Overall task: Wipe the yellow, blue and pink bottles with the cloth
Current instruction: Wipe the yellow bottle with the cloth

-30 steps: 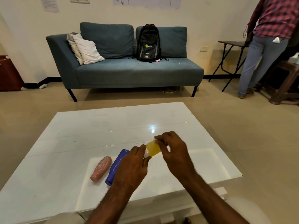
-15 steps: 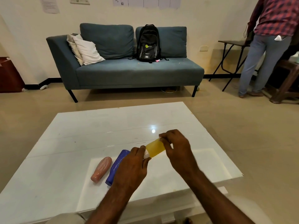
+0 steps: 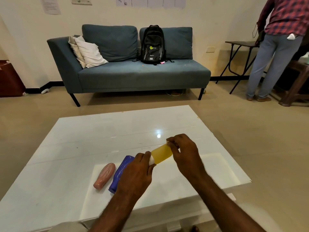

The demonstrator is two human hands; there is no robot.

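The yellow bottle point(image 3: 161, 154) is held above the white table point(image 3: 87, 131), tilted with its far end up to the right. My left hand point(image 3: 136, 174) grips its white cap end. My right hand point(image 3: 185, 153) is closed around its far end, and a small white bit of cloth point(image 3: 167, 142) shows at the fingertips. Most of the cloth is hidden in that hand. The blue bottle point(image 3: 121, 171) lies on the table, partly under my left hand. The pink bottle point(image 3: 105, 175) lies just left of it, the two side by side.
A blue sofa point(image 3: 133, 76) with a black backpack point(image 3: 153, 45) and cushions stands beyond the table. At the far right a person in a checked shirt point(image 3: 280, 47) stands by a small dark folding table point(image 3: 240, 43). Beige floor surrounds the white table.
My right hand has slid along the yellow bottle toward its far end, uncovering more of the yellow body. The left hand has kept its grip. The standing person has shifted a little.
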